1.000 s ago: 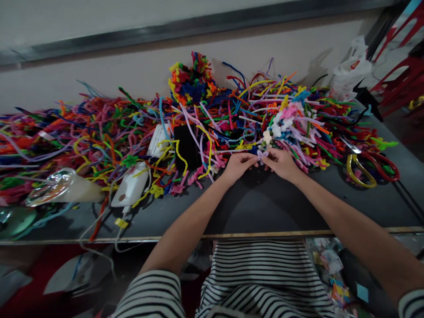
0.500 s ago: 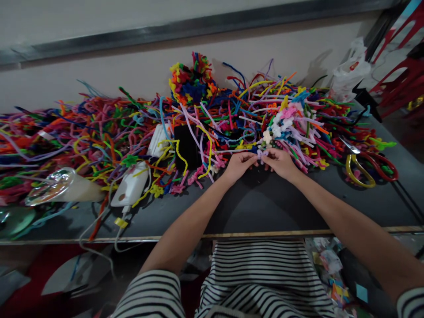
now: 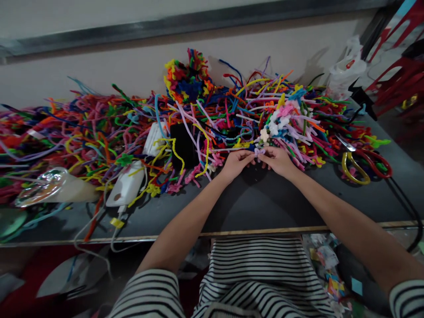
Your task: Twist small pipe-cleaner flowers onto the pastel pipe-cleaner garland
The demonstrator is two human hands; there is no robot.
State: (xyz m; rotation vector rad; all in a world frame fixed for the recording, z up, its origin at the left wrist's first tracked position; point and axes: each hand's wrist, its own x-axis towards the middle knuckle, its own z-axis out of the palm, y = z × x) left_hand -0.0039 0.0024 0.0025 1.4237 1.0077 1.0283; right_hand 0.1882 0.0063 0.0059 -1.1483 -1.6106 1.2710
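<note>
My left hand [image 3: 236, 162] and my right hand [image 3: 277, 160] meet over the dark table [image 3: 251, 207], both pinching a small lilac pipe-cleaner flower [image 3: 259, 153] between their fingertips. Just behind the fingers lies a bunch of finished pipe-cleaner flowers [image 3: 281, 121] in white, pink and blue with long stems. A big heap of loose coloured pipe cleaners [image 3: 109, 132] stretches along the wall behind.
Scissors with yellow and red handles [image 3: 359, 162] lie at the right. A white device with a cable [image 3: 126, 190] and a plastic wrapper [image 3: 49, 187] lie at the left. A white plastic bag [image 3: 346, 70] and red chairs [image 3: 402, 75] stand far right.
The view has shifted slightly, so everything sits a little to the left and higher. Both hands stay together on the lilac flower, with only small finger movement.
</note>
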